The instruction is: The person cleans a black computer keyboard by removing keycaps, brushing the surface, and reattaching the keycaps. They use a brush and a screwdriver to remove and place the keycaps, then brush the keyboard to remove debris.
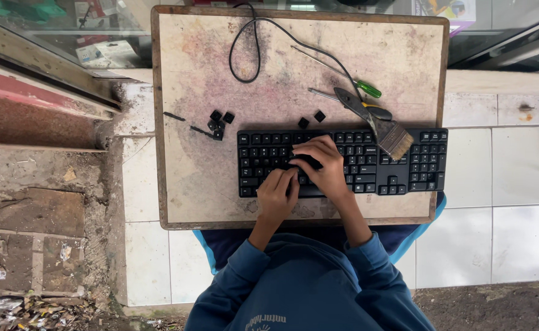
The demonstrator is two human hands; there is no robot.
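Observation:
A black keyboard [416, 160] lies across the near part of a worn wooden board [196, 184]. My left hand [277, 195] rests on its lower rows with the fingers pressed together on the keys. My right hand [323, 164] is just above it on the middle rows, fingers curled down; what is under the fingertips is hidden. Several loose black keycaps [220, 117] lie on the board left of and above the keyboard, and two more keycaps [311, 119] lie near its top edge.
A paintbrush [387, 133] lies across the keyboard's top right. Beside it are a green-handled screwdriver [358, 84] and a yellow-and-black tool [376, 110]. The keyboard's black cable [245, 55] loops over the board's far side. White tiles flank the board; a rough step lies left.

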